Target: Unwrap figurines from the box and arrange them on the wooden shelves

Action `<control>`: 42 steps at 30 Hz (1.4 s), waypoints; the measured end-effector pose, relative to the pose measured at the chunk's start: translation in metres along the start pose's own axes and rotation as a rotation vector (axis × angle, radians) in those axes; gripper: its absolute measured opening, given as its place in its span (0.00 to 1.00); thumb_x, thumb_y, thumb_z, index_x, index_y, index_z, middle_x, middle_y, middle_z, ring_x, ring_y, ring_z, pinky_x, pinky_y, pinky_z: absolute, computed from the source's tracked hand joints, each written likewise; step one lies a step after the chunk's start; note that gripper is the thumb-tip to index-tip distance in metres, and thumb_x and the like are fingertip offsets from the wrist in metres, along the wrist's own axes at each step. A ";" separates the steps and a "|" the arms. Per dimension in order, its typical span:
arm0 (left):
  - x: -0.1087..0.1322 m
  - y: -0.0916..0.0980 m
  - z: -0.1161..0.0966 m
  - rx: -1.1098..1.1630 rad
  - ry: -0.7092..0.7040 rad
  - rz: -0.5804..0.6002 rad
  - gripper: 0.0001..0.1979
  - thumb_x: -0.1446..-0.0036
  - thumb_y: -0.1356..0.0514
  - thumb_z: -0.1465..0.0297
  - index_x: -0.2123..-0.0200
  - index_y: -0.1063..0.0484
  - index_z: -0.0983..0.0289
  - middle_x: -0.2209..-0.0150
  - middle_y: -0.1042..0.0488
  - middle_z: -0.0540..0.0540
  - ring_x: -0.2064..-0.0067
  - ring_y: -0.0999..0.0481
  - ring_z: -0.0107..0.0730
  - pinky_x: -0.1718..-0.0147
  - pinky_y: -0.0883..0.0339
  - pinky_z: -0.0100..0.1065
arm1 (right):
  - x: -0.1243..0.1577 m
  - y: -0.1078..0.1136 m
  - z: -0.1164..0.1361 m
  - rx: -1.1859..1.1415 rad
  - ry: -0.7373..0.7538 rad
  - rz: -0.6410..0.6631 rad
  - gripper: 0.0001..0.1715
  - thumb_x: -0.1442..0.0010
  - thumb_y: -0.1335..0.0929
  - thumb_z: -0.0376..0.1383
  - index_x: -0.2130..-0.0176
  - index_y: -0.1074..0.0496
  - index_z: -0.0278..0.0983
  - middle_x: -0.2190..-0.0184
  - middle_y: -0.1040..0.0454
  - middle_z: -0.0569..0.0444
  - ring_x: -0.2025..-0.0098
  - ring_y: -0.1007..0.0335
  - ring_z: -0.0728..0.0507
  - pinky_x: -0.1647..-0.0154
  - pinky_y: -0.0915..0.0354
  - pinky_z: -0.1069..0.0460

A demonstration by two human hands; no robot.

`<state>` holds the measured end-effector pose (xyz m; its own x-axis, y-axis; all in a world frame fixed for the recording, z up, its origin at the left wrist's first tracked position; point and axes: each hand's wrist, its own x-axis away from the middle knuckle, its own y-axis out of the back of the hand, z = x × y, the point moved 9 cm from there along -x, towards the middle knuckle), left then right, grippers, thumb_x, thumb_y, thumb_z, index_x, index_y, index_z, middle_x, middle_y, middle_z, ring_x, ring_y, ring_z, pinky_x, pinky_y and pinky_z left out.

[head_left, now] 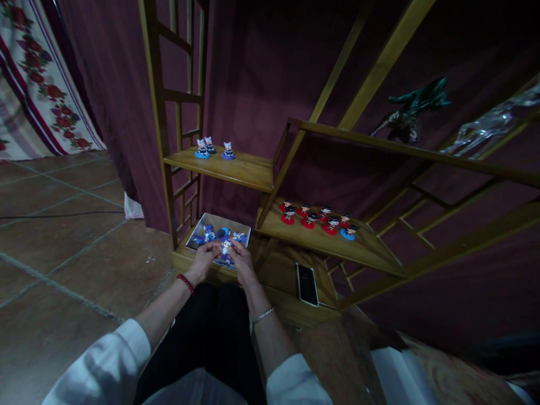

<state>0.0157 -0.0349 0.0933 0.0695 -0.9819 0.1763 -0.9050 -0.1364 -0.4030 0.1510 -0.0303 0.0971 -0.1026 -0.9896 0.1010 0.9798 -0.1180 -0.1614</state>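
Between my two hands is a small white and blue figurine point(226, 246), held over an open box. My left hand point(205, 260) pinches it from the left, and my right hand point(242, 261) grips it from the right. Below and around them, the white cardboard box point(194, 229) contains several blue, purple and white figurines point(207, 232). It rests on the lowest shelf. Up on the left wooden shelf point(248, 169) stand a figurine on a blue base point(202, 149), another close behind it, and a third on a purple base point(228, 151).
On the right shelf point(278, 239) stand several dark-haired figurines point(307, 219), mostly on red bases. A phone point(307, 284) lies on the low shelf. Higher up at right are a green sculpture point(415, 109) and a clear figure point(485, 126). A wooden post point(156, 107) borders the left side.
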 end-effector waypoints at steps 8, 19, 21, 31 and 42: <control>-0.001 0.002 0.000 -0.040 -0.027 -0.004 0.16 0.67 0.33 0.65 0.74 0.28 0.69 0.79 0.29 0.49 0.76 0.33 0.22 0.72 0.39 0.28 | -0.004 0.002 -0.012 0.004 -0.040 -0.023 0.29 0.58 0.28 0.40 0.54 0.27 0.37 0.65 0.23 0.53 0.67 0.30 0.47 0.68 0.34 0.54; -0.004 0.008 0.011 -0.062 0.004 -0.045 0.11 0.66 0.34 0.69 0.76 0.29 0.68 0.80 0.30 0.49 0.77 0.33 0.23 0.75 0.39 0.27 | -0.008 0.003 -0.027 0.031 -0.087 0.017 0.27 0.59 0.28 0.41 0.56 0.26 0.37 0.62 0.24 0.53 0.64 0.29 0.46 0.67 0.34 0.54; -0.004 0.010 0.016 -0.079 0.020 -0.060 0.09 0.65 0.34 0.70 0.77 0.30 0.68 0.80 0.30 0.49 0.78 0.33 0.22 0.75 0.40 0.27 | -0.009 0.003 -0.032 0.039 -0.090 0.039 0.27 0.59 0.28 0.41 0.57 0.26 0.37 0.63 0.24 0.53 0.65 0.29 0.46 0.67 0.34 0.53; -0.008 0.011 0.042 -0.122 0.076 -0.044 0.06 0.62 0.36 0.74 0.77 0.30 0.68 0.81 0.30 0.49 0.78 0.33 0.23 0.73 0.37 0.28 | -0.012 0.007 -0.040 0.078 -0.047 0.024 0.22 0.62 0.28 0.42 0.65 0.25 0.35 0.68 0.23 0.53 0.65 0.29 0.45 0.62 0.34 0.50; -0.012 0.019 0.059 -0.164 0.186 -0.069 0.03 0.54 0.42 0.78 0.76 0.31 0.67 0.79 0.30 0.52 0.77 0.30 0.25 0.71 0.35 0.31 | -0.022 0.021 -0.060 0.137 -0.100 -0.081 0.20 0.62 0.29 0.39 0.64 0.26 0.36 0.70 0.24 0.54 0.67 0.29 0.45 0.68 0.33 0.52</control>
<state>0.0225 -0.0336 0.0305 0.0685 -0.9277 0.3669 -0.9579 -0.1640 -0.2358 0.1634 -0.0158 0.0327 -0.1708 -0.9635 0.2063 0.9840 -0.1774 -0.0142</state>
